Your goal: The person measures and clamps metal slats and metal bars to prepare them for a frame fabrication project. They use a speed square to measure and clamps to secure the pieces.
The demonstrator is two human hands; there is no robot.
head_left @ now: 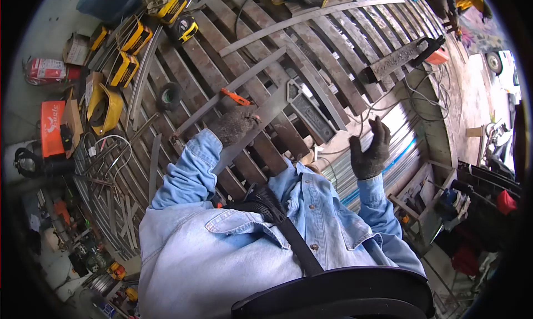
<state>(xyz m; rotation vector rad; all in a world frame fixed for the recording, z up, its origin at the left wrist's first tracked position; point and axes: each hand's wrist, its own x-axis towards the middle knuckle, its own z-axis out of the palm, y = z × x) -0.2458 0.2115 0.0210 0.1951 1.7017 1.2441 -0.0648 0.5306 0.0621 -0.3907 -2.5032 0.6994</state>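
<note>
Apparent try square at 12 o'clock from the person. Left hand, 11 o'clock, over its blade; fingers' grip unclear. Right hand, 1 o'clock: fingers parted, empty. Advisable: steady, flat blade.

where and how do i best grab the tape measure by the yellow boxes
Probably by the compact case of the tape measure, gripped across its sides, coming from the picture's right. That side looks free, while a yellow box crowds its upper left. The left hand is the nearer one.
</note>
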